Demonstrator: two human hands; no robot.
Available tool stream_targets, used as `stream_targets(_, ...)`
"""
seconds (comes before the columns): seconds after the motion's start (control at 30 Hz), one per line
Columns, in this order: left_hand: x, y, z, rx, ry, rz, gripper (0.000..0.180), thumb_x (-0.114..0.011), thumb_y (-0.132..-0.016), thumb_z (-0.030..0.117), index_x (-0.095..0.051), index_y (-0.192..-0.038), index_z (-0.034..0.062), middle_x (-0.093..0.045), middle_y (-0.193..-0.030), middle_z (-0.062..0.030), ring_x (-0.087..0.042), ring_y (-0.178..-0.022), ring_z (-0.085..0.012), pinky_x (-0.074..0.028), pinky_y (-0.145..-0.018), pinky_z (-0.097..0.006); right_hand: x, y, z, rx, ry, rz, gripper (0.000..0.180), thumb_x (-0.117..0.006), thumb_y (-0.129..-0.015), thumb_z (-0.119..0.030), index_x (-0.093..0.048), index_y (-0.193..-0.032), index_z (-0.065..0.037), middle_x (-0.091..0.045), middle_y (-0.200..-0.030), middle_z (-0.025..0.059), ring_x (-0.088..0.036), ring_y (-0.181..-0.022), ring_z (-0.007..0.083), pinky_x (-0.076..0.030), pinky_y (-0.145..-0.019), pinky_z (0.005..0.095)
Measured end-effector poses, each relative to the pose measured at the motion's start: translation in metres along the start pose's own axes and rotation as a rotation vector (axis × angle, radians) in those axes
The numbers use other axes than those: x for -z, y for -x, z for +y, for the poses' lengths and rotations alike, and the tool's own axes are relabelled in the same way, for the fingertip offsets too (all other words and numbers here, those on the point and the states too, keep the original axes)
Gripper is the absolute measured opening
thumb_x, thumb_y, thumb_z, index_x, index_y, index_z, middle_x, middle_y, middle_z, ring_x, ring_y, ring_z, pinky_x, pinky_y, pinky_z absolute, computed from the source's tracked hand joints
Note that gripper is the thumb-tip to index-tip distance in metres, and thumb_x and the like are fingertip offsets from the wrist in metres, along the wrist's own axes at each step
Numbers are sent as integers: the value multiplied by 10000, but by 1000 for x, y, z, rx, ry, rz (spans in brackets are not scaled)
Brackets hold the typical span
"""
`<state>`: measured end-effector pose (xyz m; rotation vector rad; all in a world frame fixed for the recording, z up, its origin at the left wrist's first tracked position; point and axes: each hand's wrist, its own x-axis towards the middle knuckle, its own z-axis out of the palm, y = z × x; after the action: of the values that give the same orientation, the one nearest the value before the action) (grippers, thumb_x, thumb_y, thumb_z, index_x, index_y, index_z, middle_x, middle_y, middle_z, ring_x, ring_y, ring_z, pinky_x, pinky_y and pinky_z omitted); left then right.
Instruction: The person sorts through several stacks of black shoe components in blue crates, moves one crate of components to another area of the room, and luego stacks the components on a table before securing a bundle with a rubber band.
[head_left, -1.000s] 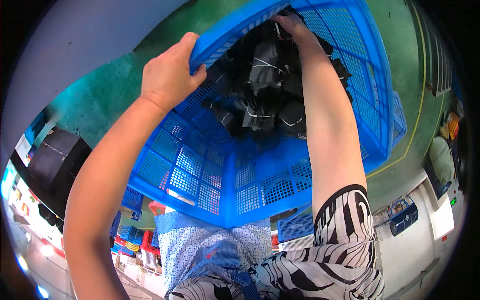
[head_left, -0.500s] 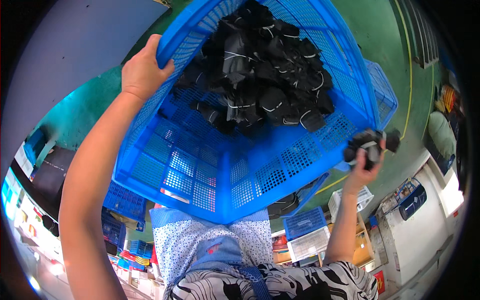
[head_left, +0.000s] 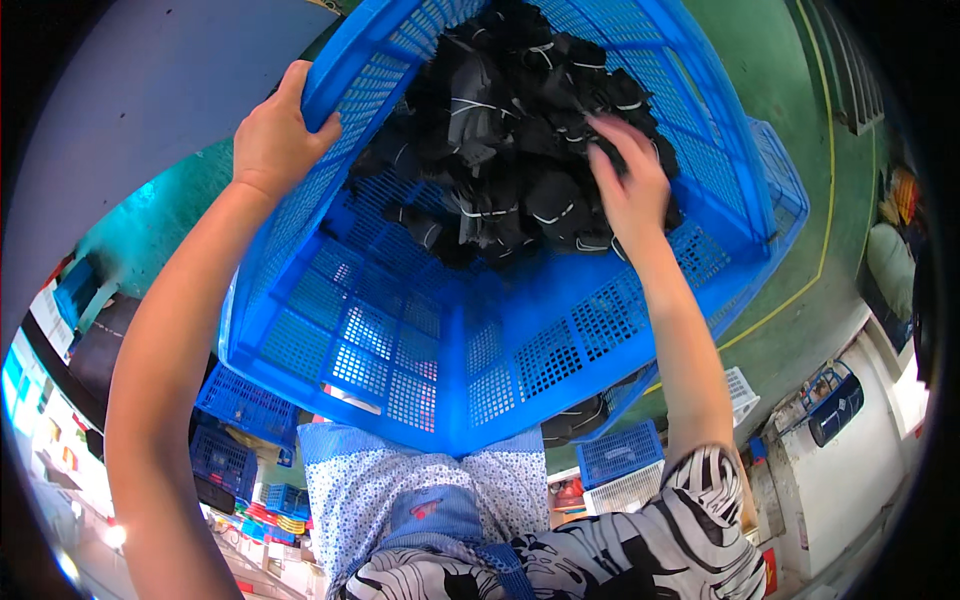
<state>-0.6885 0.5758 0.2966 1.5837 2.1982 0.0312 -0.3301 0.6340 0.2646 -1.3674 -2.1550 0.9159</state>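
Note:
A large blue plastic basket (head_left: 455, 330) with mesh walls is tipped toward me, one corner near my apron. My left hand (head_left: 280, 140) is wrapped around its upper left rim. Inside, towards the far end, lies a heap of black bundles (head_left: 490, 110), seemingly soft material, each bound with a thin white band or string. My right hand (head_left: 632, 185) reaches into the basket above the heap's right side. Its thumb and fingers are spread and somewhat blurred by motion. No bundle shows in its grasp, and the fingertips lie over the black pile.
Another blue basket (head_left: 775, 190) sits behind and below the tipped one on the right. Smaller blue crates (head_left: 245, 405) stand at lower left, with a blue crate (head_left: 620, 455) and a white crate (head_left: 625, 490) at lower right. A grey surface (head_left: 150, 100) fills the upper left.
My right hand held black bundles outside the basket's right edge; now it is inside over the heap, without them. The second basket shows more at right. My left hand keeps its hold.

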Motion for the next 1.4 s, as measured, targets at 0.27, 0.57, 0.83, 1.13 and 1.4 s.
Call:
stream_targets(0.27,-4,-4,1,-39,131,-46,422,-666,-759,254,-468,-1116,150,-645,-821,-143,-620,-776,-370,-487,-658,-440,-145,-136,90,15,594,-193,452,-654,-733,-101,-590,-1155,-250,-437,-1285,150,-460,-1148,363,-415,-953,408)
stream_targets(0.57,-4,-1,-1,-54,141,-66,424,-670,-742,240,-478,-1106,135,-638,-794,-145,-621,-729,-361,-498,-633,-426,-143,-130,81,-181,388,26,421,-732,-640,-296,-566,-963,-82,-463,-1113,142,-457,-1085,356,-417,-908,425)
stream_targets(0.83,-6,-5,-2,-116,187,-13,412,-676,-743,186,-486,-1103,123,-638,-798,-148,-623,-727,-360,-501,-625,-415,-168,-180,103,-164,634,-627,854,-702,-731,-314,-225,-1440,-331,-204,-1497,156,-395,-1265,386,-396,-999,439)
stream_targets(1.13,-8,-2,-4,-85,154,-30,403,-671,-724,197,-489,-1080,142,-626,-760,-96,-626,-695,-299,-500,-601,-398,-206,-198,127,-207,672,-693,813,-568,-721,-668,-322,-1410,-313,-290,-1450,201,-268,-1351,352,-286,-1074,470)
stream_targets(1.4,-5,-3,0,-82,157,-30,415,-681,-745,220,-487,-1101,131,-638,-785,-144,-625,-721,-357,-497,-618,-412,-171,-172,82,-402,723,-608,698,-713,-693,-507,-424,-1317,-387,-223,-1456,179,-463,-1198,412,-441,-945,473)
